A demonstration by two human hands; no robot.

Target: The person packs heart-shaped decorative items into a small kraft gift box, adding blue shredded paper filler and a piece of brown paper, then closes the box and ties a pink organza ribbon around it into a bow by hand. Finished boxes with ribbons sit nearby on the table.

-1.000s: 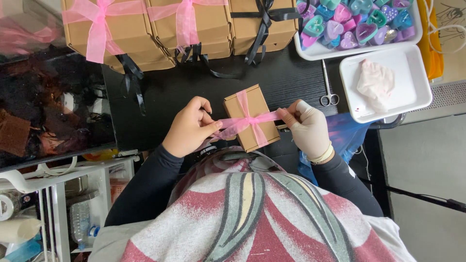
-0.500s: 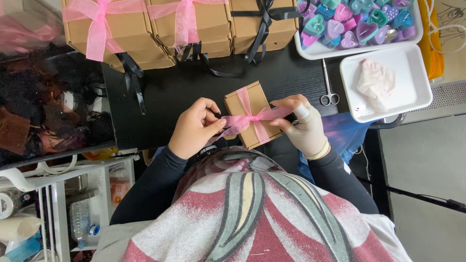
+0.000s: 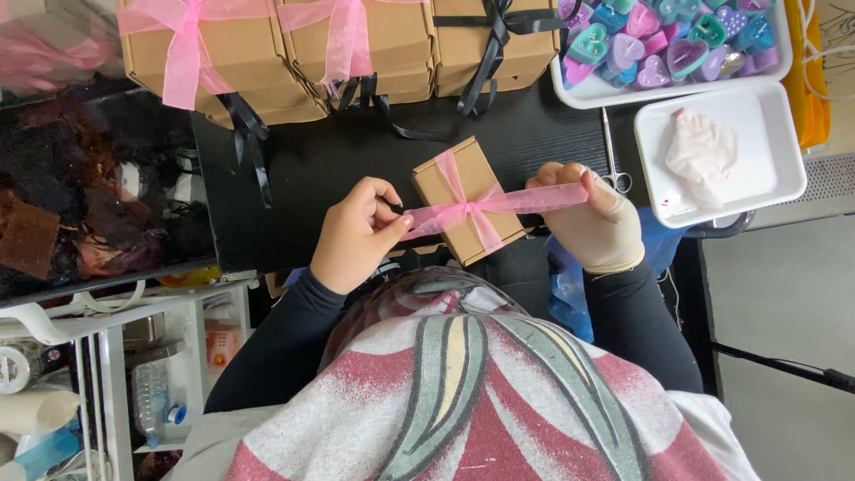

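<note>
A small box (image 3: 468,200) sits mid-counter (image 3: 356,156) near its front edge. Stacked boxes (image 3: 329,49) line the back edge. Two trays (image 3: 766,178) occupy the right end, one behind the other, scissors (image 3: 613,160) just left of them.

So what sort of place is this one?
Probably a small gift-packing workbench. Both hands pull a pink ribbon around a cardboard box, finished boxes are stacked behind, and a tray holds coloured heart-shaped pieces.

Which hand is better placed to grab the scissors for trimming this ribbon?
Probably right: the right hand sits beside the scissors; the left hand pinches the pink ribbon across the box.
</note>
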